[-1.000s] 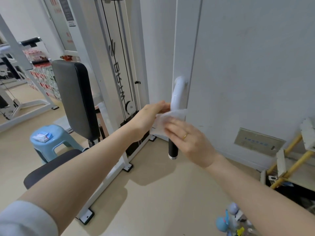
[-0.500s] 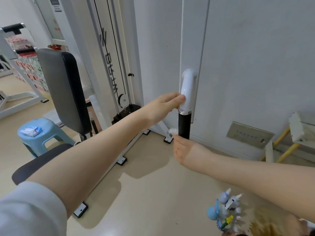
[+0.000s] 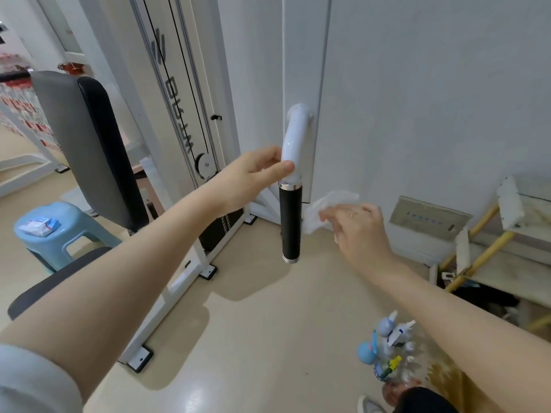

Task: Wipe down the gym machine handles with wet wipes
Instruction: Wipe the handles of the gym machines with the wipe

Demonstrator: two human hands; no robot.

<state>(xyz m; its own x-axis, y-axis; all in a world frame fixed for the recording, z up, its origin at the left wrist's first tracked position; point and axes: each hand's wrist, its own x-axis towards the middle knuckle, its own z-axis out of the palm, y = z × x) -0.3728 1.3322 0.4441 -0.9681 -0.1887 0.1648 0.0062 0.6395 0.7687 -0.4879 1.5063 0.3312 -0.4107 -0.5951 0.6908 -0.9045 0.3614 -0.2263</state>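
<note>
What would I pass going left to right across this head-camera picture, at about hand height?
Blue stool → black backrest pad → left hand → machine handle → wet wipe → right hand → wall plate.

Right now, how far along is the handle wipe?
Done: nothing visibly; no sheen shows. In hand: left hand grips the white bend above the black grip; right hand holds the wet wipe beside that grip, off it. Left: other handles, out of view.

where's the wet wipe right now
In the head view the wet wipe is in the right hand, just right of the handle's black grip and off its surface, low in front of the white wall.
</note>
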